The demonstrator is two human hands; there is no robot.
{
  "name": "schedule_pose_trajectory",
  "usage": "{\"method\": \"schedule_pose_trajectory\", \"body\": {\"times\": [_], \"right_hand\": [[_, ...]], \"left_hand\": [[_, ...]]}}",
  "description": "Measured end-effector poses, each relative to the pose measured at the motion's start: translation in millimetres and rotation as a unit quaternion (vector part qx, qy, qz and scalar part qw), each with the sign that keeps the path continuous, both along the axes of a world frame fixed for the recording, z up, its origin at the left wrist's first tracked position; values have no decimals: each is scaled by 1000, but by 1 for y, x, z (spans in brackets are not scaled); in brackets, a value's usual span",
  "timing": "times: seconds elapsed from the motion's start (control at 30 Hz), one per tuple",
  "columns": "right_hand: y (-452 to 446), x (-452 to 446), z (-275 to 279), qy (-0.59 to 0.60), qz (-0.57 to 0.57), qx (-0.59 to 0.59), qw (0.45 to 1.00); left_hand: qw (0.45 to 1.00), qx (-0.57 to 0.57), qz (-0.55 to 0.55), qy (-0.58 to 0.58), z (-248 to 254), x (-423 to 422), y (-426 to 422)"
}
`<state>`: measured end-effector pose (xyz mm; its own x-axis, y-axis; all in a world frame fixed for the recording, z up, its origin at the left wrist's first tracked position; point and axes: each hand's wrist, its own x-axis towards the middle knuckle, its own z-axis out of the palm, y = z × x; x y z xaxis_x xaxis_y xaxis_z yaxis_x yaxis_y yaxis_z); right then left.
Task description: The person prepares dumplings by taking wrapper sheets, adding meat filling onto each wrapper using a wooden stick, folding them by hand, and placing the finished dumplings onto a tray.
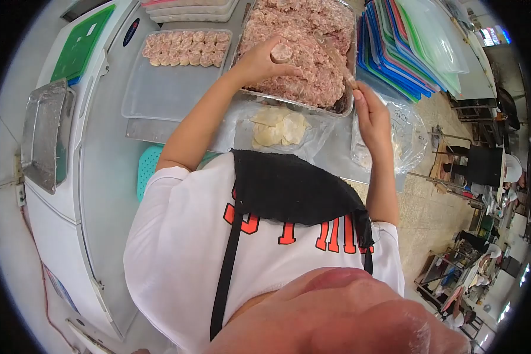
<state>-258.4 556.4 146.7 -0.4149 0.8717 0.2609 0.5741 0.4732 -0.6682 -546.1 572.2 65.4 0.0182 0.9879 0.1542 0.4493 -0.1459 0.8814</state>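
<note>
My left hand [264,64] curls its thumb and fingers around a small round dumpling [281,53] with pinkish meat at its top. It hangs over the near left part of a big metal tray [347,109] heaped with ground meat filling [301,35]. At the tray's near right corner, my right hand [371,115] closes around the handle of a meat-smeared spatula [336,56], whose blade lies against the filling. Between my arms, pale round dumpling wrappers [280,128] are stacked on clear plastic in front of the tray.
Rows of dumplings [189,48] sit on a translucent board [159,94] to the left. Colored plastic sheets [395,47] are stacked at right, beyond a plastic bag [410,130]. A white freezer [59,147] stands left; other people [484,165] are far right.
</note>
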Motion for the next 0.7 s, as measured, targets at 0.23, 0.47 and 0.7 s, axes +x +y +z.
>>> {"method": "schedule_pose_trajectory", "body": {"times": [0.23, 0.47, 0.7], "right_hand": [[24, 17, -53, -338, -16, -46, 940], [16, 9, 3, -39, 31, -12, 999], [27, -9, -36, -53, 71, -39, 995]], "left_hand": [[998, 0, 25, 53, 20, -4, 1], [995, 87, -39, 42, 28, -3, 1], [994, 93, -5, 63, 9, -25, 2]]}}
